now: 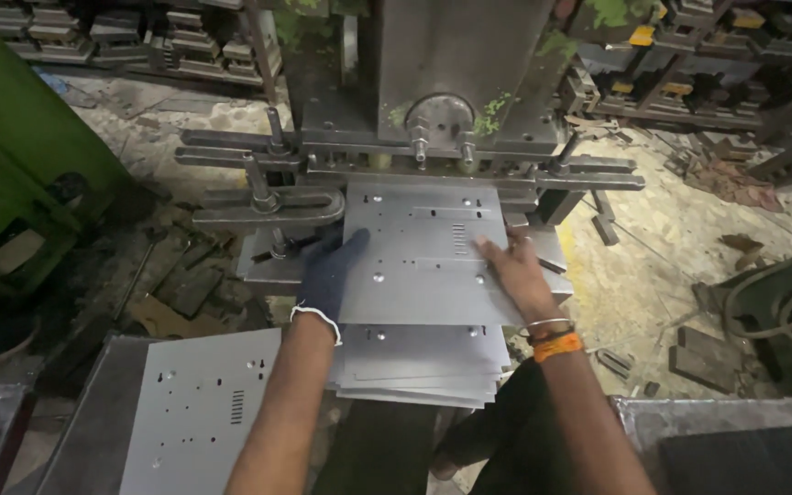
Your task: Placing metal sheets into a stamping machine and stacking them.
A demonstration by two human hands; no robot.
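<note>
The left hand (330, 275), wearing a dark glove with a white cuff, is lying flat with its fingers spread on the left edge of the top metal sheet (419, 257), while the bare right hand (513, 270) is pressing open-palmed on the sheet's right portion; neither hand is clamped around anything, and the two are resting well apart. The sheet, a grey perforated panel with a slotted vent, is sitting on the press bed (268, 270), its far edge lying under the ram (456, 64) and between the clamp bars (258, 206). Judging by position, loading appears nearly complete, and the stroke itself is not yet shown. Beneath it, a stack of similar sheets (423, 367) is waiting near the operator. To the lower left, a separate punched panel (199, 408) is lying on a side table (84, 422).
</note>
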